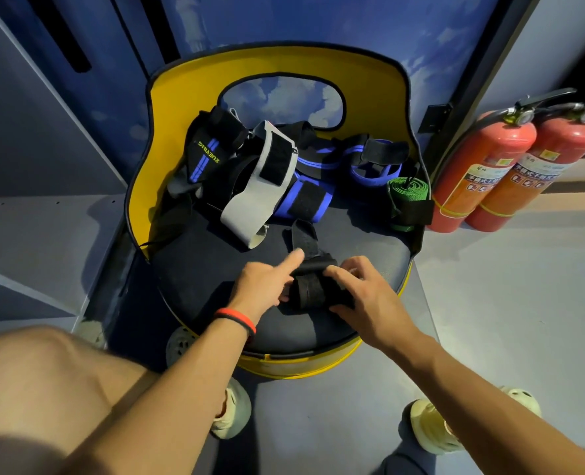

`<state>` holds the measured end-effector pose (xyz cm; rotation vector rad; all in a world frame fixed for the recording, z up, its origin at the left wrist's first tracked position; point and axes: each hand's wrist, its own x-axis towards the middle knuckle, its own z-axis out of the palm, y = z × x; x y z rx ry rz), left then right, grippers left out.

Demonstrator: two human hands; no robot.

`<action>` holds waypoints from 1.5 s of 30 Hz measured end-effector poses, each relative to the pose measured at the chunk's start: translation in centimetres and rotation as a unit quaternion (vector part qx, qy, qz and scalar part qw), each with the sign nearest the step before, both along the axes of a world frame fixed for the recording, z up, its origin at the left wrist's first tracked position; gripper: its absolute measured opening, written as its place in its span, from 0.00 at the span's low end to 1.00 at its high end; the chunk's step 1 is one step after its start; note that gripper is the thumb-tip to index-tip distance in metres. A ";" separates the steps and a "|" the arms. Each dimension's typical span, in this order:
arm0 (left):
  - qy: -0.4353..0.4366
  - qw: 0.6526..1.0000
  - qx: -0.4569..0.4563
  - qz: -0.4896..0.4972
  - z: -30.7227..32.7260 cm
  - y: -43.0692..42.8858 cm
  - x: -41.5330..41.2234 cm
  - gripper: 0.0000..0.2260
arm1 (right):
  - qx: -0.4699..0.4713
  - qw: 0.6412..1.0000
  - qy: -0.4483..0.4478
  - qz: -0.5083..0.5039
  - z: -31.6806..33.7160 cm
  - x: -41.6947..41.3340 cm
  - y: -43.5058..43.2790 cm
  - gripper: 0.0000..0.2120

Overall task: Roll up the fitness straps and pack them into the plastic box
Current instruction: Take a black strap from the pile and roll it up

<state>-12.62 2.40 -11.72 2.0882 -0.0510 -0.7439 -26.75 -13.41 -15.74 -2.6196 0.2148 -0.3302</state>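
Both hands on half-rolled black fabric fitness strap (310,286), resting on dark padded seat of yellow round chair (188,255). Left hand (260,286) pinches roll's end, index finger extended to pin loose tail flat; right hand (356,289) wraps roll from other side, fingers closed over it, likely to keep winding tight. Beyond grip: unrolled pile of black, blue and grey straps (277,169); beyond right hand, rolled green strap (406,200). Plastic box not visible, perhaps out of frame.
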 end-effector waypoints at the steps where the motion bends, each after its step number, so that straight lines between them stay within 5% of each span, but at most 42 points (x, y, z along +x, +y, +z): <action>1: -0.006 1.000 -0.006 0.020 -0.1 -0.4 0.6 0.24 | -0.006 1.000 -0.007 0.000 -0.1 0.0 0.1 0.33; 9: 0.063 0.994 -0.045 0.073 -0.8 -3.7 2.8 0.07 | -0.020 1.000 -0.001 -0.012 0.0 -0.1 -0.1 0.32; 15: 0.061 0.978 -0.176 0.090 0.2 -4.0 3.1 0.07 | -0.022 1.000 0.012 -0.008 0.2 0.2 -0.4 0.30; 27: -0.044 0.978 -0.206 -0.014 -0.3 -2.6 1.8 0.09 | -0.013 0.997 0.070 0.008 1.2 1.2 -1.6 0.28; 32: 0.068 0.984 -0.161 0.025 0.4 -3.7 3.0 0.03 | -0.009 0.997 0.079 0.018 1.1 1.4 -1.7 0.27; 34: 0.085 0.988 -0.130 0.014 0.4 -4.3 3.5 0.14 | -0.006 0.996 0.085 0.019 1.1 1.5 -1.7 0.28; 37: 0.029 0.990 -0.135 0.010 0.3 -5.2 4.2 0.09 | -0.011 0.996 0.091 0.016 1.3 1.6 -1.7 0.28; 45: -0.071 0.987 -0.146 -0.014 1.4 -5.9 6.0 0.15 | -0.007 0.994 0.109 0.017 1.6 1.6 -1.7 0.29</action>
